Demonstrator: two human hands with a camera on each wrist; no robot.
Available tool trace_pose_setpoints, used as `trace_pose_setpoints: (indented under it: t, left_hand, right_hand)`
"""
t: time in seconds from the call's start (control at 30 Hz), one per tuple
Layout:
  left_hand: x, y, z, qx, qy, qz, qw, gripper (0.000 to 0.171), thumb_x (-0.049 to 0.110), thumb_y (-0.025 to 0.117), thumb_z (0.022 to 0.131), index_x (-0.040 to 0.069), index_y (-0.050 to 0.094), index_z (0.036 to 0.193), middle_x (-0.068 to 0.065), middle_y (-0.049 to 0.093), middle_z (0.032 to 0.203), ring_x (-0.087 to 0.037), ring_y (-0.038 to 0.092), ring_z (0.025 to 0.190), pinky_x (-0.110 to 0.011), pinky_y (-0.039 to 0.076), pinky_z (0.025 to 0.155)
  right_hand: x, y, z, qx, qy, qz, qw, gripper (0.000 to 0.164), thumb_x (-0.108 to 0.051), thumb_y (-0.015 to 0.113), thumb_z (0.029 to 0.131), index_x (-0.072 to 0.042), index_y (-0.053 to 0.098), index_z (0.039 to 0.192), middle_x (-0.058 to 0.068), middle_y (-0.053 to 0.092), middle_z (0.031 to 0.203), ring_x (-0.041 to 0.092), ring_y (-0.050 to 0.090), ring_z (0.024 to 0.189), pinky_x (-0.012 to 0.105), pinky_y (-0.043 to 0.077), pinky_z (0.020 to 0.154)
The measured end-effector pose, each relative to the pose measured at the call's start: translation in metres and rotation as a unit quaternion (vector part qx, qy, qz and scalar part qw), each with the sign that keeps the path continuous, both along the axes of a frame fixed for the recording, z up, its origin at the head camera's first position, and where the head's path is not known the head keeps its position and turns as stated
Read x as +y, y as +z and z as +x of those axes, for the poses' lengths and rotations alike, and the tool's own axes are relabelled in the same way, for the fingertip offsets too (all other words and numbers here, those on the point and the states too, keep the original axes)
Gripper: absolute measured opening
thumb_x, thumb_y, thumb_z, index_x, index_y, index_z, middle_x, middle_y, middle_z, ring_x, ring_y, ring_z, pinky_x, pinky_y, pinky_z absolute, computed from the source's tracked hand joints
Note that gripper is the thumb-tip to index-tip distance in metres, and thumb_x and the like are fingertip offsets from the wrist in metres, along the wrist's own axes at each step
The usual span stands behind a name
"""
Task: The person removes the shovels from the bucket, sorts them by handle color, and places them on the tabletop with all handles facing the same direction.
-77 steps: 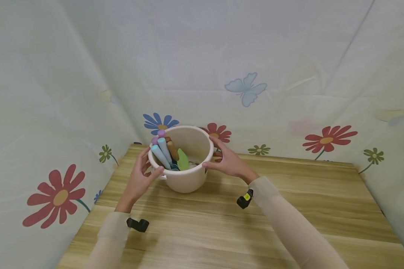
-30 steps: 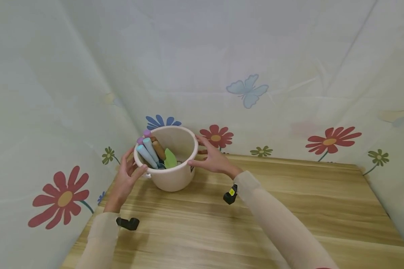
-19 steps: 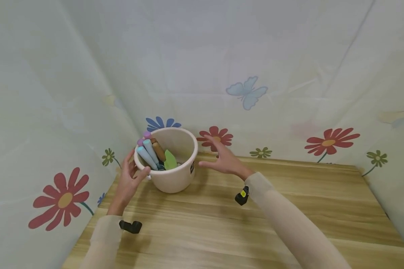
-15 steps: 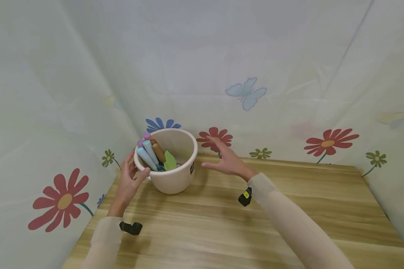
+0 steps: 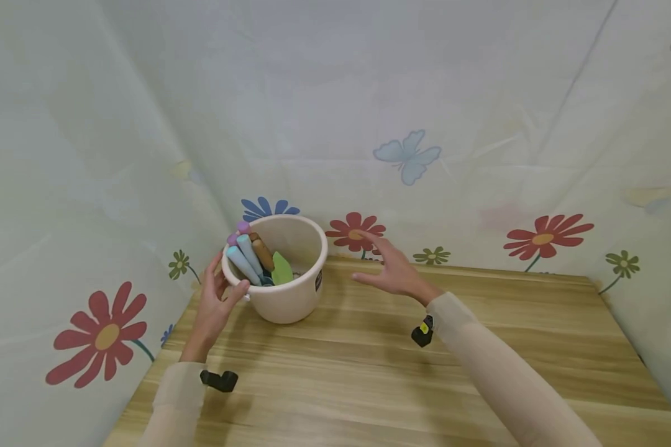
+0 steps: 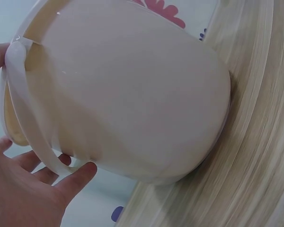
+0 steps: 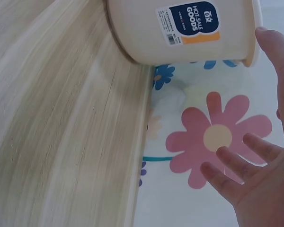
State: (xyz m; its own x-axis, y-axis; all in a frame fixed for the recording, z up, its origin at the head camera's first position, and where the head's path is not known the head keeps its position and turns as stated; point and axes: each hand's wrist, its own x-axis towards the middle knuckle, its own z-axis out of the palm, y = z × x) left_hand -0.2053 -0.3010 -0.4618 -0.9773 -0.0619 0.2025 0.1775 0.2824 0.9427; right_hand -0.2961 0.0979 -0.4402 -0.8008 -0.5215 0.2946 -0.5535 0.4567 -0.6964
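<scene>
Left hand (image 5: 214, 305) grips white bucket (image 5: 285, 307) at its left side; right hand (image 5: 396, 269), released, is positioned apart, to the bucket's right.

A booth-like corner, shown by flower-printed sheeting (image 5: 313, 93) bordering a wood-grain table (image 5: 335, 385).

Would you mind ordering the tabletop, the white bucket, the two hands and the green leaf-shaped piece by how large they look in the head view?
1. Tabletop
2. White bucket
3. Left hand and right hand, too alike to rank against each other
4. Green leaf-shaped piece
</scene>
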Motion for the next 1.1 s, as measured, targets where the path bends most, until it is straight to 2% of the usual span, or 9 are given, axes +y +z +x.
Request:
trace_pose_setpoints:
  t: [0.13,0.27,0.37,0.5,0.63,0.77,0.97,1.03,1.1]
  left_hand:
    - [0.001,0.001,0.0,0.0,-0.003,0.008,1.0,0.088,0.028,0.065,0.102,0.029,0.004,0.166,-0.011,0.022,0.168,-0.029,0.024,0.154,-0.053,0.03,0.118]
    - [0.001,0.001,0.0,0.0,-0.001,0.005,1.0,0.088,0.028,0.065,0.102,0.031,0.005,0.166,-0.011,0.023,0.168,-0.029,0.025,0.153,-0.047,0.033,0.117]
    - [0.001,0.0,0.0,-0.001,0.0,0.005,1.0,0.088,0.028,0.065,0.102,0.031,0.005,0.166,-0.01,0.024,0.168,-0.029,0.026,0.153,-0.045,0.035,0.116]
    - [0.002,-0.001,0.0,-0.001,-0.001,0.006,1.0,0.089,0.028,0.065,0.102,0.029,0.003,0.166,-0.011,0.022,0.168,-0.029,0.024,0.154,-0.052,0.032,0.117]
    - [0.003,-0.001,0.0,0.001,-0.001,0.009,1.0,0.091,0.028,0.067,0.101,0.029,0.003,0.166,-0.012,0.021,0.168,-0.03,0.022,0.154,-0.058,0.028,0.118]
    - [0.003,-0.001,0.002,0.002,-0.002,0.009,1.0,0.091,0.029,0.068,0.1,0.028,0.004,0.166,-0.012,0.02,0.168,-0.031,0.021,0.155,-0.059,0.027,0.118]
    - [0.003,-0.001,0.002,-0.002,-0.001,0.01,0.9999,0.092,0.029,0.068,0.1,0.028,0.004,0.166,-0.013,0.02,0.168,-0.032,0.02,0.155,-0.059,0.026,0.119]
    - [0.003,0.0,0.002,-0.001,0.001,0.012,0.9999,0.092,0.029,0.068,0.1,0.028,0.004,0.166,-0.013,0.02,0.168,-0.032,0.02,0.155,-0.059,0.026,0.118]
    - [0.003,0.001,0.001,-0.001,0.004,0.012,0.9999,0.092,0.03,0.068,0.1,0.028,0.005,0.166,-0.013,0.02,0.169,-0.032,0.02,0.155,-0.059,0.026,0.119]
  right_hand:
    - [0.006,0.002,0.001,0.004,-0.017,0.015,1.0,0.092,-0.043,0.082,0.087,-0.025,0.032,0.162,0.01,0.037,0.162,0.033,0.045,0.14,0.055,0.044,0.109]
    - [0.009,0.006,0.0,0.013,-0.021,0.025,0.999,0.092,-0.043,0.082,0.087,-0.021,0.033,0.161,0.009,0.039,0.161,0.032,0.046,0.139,0.055,0.046,0.107]
    - [0.01,0.01,-0.002,0.013,-0.017,0.034,0.999,0.092,-0.049,0.081,0.087,-0.023,0.033,0.161,0.004,0.04,0.161,0.029,0.043,0.143,0.056,0.045,0.107]
    - [0.012,0.016,-0.004,0.012,-0.011,0.041,0.999,0.092,-0.05,0.08,0.086,-0.026,0.033,0.161,0.003,0.039,0.162,0.026,0.042,0.144,0.056,0.045,0.107]
    - [0.014,0.023,-0.006,0.041,-0.013,0.052,0.998,0.092,-0.045,0.082,0.087,-0.02,0.034,0.161,0.01,0.04,0.161,0.029,0.046,0.14,0.056,0.044,0.108]
    - [0.012,0.03,-0.01,0.068,-0.013,0.062,0.996,0.091,-0.04,0.082,0.088,-0.014,0.034,0.161,0.012,0.041,0.159,0.032,0.046,0.139,0.055,0.043,0.108]
    - [0.003,0.043,-0.013,0.062,0.014,0.038,0.997,0.089,-0.041,0.082,0.087,-0.022,0.035,0.16,0.004,0.049,0.152,0.024,0.053,0.129,0.047,0.052,0.1]
    - [0.0,0.048,-0.013,0.065,0.021,0.033,0.997,0.087,-0.041,0.082,0.087,-0.021,0.037,0.159,0.002,0.052,0.146,0.021,0.055,0.123,0.044,0.055,0.097]
    - [-0.001,0.052,-0.014,0.07,0.02,0.034,0.997,0.087,-0.039,0.083,0.087,-0.018,0.038,0.158,0.005,0.052,0.148,0.024,0.054,0.127,0.047,0.052,0.1]
